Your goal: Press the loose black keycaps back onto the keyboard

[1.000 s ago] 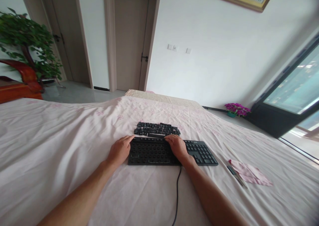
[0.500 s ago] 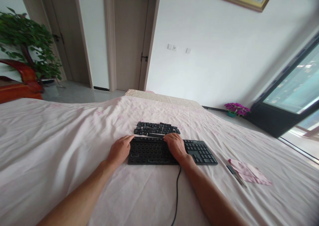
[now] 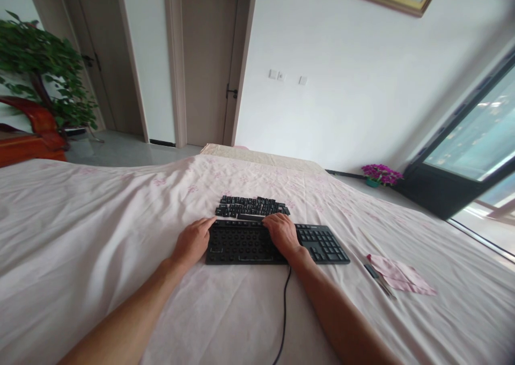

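1. Nearest me, a black cable (image 3: pixel 285 311) runs from the near edge of the keyboard down over the pale floral sheet (image 3: pixel 209 322), passing between my forearms.
2. My left hand (image 3: pixel 194 241) lies at the keyboard's left end, fingers held close together, fingertips at its far left corner. I can't tell whether they pinch the edge or only rest there.
3. My right hand (image 3: pixel 282 233) reaches across the middle of the keyboard, fingers bunched and curled down at its far edge. What the fingertips press or pinch, I can't tell; my own hand hides it.
4. The black keyboard (image 3: pixel 241 246) lies flat on the sheet between and under my hands. Its main block shows rows of bare key mounts, while the number pad (image 3: pixel 328 245) on the right has its caps on.
5. To the right, well apart from the keyboard, lie a slim dark-handled tool (image 3: pixel 373 272) and, beside it, a crumpled pink cloth (image 3: pixel 402 275).
6. Just past the keyboard's far edge lies a long black bar key (image 3: pixel 248 217), its right end close to my right fingertips.
7. Beyond that, loose black keycaps (image 3: pixel 251 206) sit in uneven rows.
8. Farthest off stand a leafy plant (image 3: pixel 44 64), pink flowers (image 3: pixel 381 174) and a closed door (image 3: pixel 207 64).
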The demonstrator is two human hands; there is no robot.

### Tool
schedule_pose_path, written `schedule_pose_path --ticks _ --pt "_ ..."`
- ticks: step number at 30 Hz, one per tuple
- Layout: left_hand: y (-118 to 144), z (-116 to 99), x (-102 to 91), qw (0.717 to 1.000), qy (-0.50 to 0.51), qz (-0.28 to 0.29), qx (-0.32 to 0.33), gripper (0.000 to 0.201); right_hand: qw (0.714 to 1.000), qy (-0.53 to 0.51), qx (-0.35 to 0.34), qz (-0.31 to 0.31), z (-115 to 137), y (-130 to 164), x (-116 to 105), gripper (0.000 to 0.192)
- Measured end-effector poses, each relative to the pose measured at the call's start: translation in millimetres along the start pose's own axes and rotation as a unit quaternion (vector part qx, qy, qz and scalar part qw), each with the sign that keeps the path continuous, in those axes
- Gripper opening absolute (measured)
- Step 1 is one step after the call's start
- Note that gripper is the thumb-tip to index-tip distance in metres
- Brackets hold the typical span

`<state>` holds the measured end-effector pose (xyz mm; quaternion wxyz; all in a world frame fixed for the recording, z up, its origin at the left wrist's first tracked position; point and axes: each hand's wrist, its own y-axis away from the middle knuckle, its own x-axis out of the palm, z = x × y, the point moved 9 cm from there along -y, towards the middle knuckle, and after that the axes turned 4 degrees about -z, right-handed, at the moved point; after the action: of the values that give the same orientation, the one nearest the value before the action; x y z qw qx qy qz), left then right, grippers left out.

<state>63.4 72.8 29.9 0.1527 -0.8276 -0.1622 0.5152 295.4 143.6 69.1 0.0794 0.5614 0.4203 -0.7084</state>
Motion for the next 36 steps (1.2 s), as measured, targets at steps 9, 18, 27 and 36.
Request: schedule_pose_path --ticks 9,18,27,36 --pt "0 0 -0.5 1.0 -0.001 0.003 0.0 0.051 1.0 0.006 0.002 0.008 2 -1 -1 0.022" --pt "0 1 0.5 1.0 0.002 0.006 -0.004 0.051 0.999 -0.002 0.015 0.029 1 0 0 0.025" --pt "0 0 -0.7 1.0 0.003 0.001 0.002 0.051 0.993 0.064 0.029 0.092 22 16 2 0.057" --pt "-1 1 0.9 1.0 0.0 0.008 -0.007 0.053 0.987 0.012 0.023 0.157 15 15 3 0.067"
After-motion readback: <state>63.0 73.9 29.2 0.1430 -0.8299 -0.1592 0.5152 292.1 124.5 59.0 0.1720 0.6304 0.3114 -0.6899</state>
